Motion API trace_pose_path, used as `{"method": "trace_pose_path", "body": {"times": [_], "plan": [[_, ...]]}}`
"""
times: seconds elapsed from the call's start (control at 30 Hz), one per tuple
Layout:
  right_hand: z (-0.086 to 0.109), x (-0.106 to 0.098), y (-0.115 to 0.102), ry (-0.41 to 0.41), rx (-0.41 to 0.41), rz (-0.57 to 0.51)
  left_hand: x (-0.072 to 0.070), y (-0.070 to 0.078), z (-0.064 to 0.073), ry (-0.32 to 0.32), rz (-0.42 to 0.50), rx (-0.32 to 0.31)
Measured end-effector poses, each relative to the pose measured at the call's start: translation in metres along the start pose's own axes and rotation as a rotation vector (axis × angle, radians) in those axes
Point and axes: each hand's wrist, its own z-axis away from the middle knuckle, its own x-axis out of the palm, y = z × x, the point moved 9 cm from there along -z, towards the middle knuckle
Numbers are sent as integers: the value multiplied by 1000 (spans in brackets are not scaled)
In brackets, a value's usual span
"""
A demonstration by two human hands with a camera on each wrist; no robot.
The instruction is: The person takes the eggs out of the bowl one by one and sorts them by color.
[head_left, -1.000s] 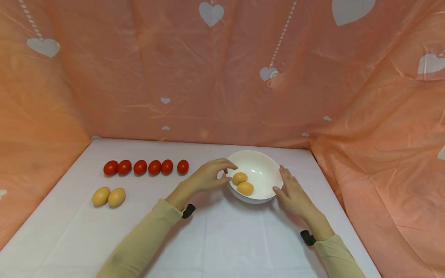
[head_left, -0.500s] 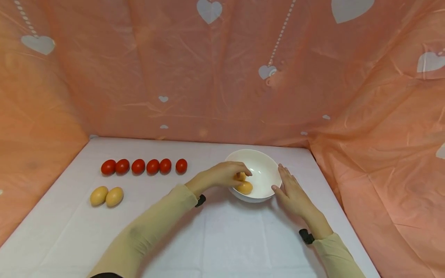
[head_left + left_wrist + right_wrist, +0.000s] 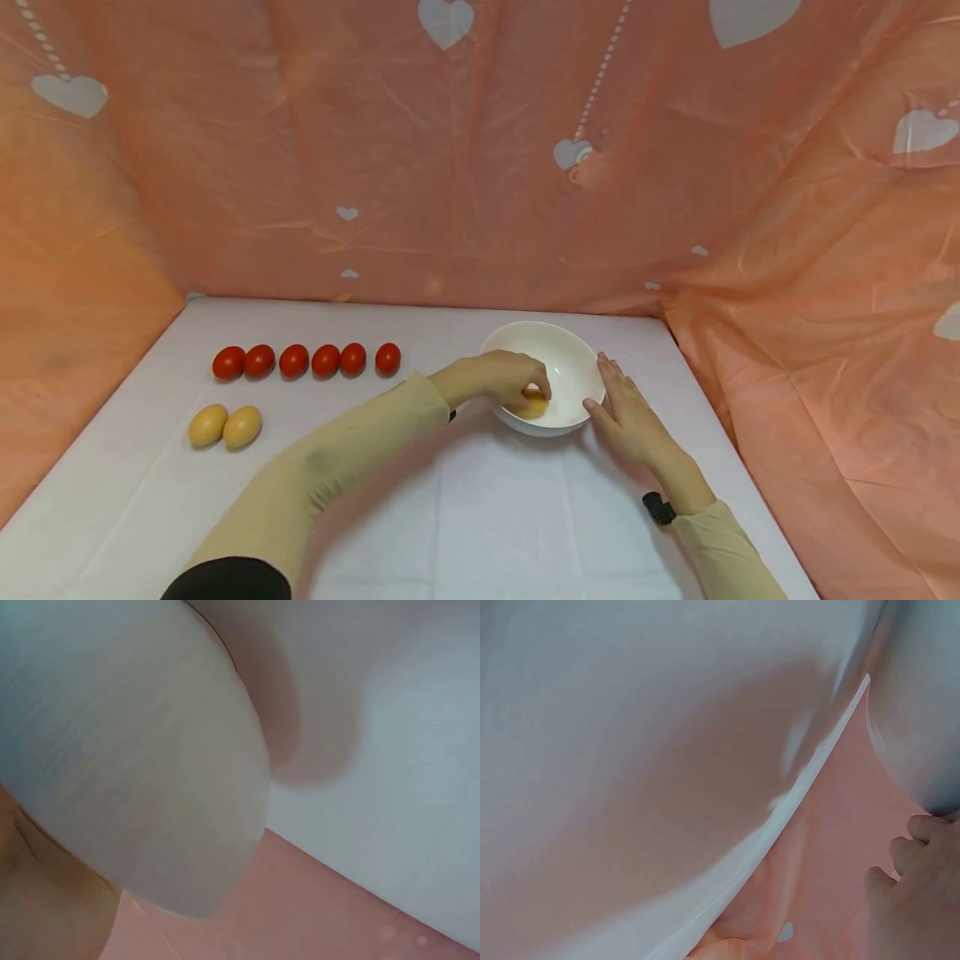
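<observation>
A white bowl (image 3: 551, 342) stands at the right of the table. My left hand (image 3: 498, 375) reaches over its left rim, thumb and fingers curled around a yellow egg (image 3: 531, 406) inside it. The back of that hand hides the second egg in the bowl. Along the bowl's right side rests my right hand (image 3: 633, 417), its fingers straight against the outer wall and the thumb at the rim. In the left wrist view the bowl's outer wall (image 3: 150, 765) fills the left side, with part of the hand below it. Fingers (image 3: 904, 859) touch the bowl in the right wrist view.
Several small red tomatoes (image 3: 293, 362) lie in a row at the back left. Nearer, two more yellow eggs (image 3: 242, 427) lie side by side. A white cloth covers the table (image 3: 510, 517). An orange curtain (image 3: 450, 183) with hearts hangs behind and at both sides.
My left hand has moved right, from the bowl's left rim into the bowl, and its fingers have closed around an egg. The right hand stays at the bowl's side.
</observation>
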Motion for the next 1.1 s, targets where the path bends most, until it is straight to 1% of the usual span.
{"method": "trace_pose_path", "body": {"times": [0.13, 0.27, 0.47, 0.67, 0.83, 0.97, 1.1], "plan": [[0, 0, 0, 1, 0, 0, 2, 5, -5, -4, -43, 18], [0, 0, 0, 2, 4, 1, 5, 6, -7, -8, -69, 22], [1, 0, 0, 0, 6, 4, 6, 5, -7, 4, -47, 10], [0, 1, -1, 2, 2, 4, 5, 5, -5, 23, -39, 12], [0, 1, -2, 3, 2, 0, 1, 4, -3, 56, -42, 20], [1, 1, -2, 0, 10, -4, -5, 5, 0, 97, -37, 22], [1, 0, -2, 3, 11, -5, -10, 6, 4, 142, -4, 15]]}}
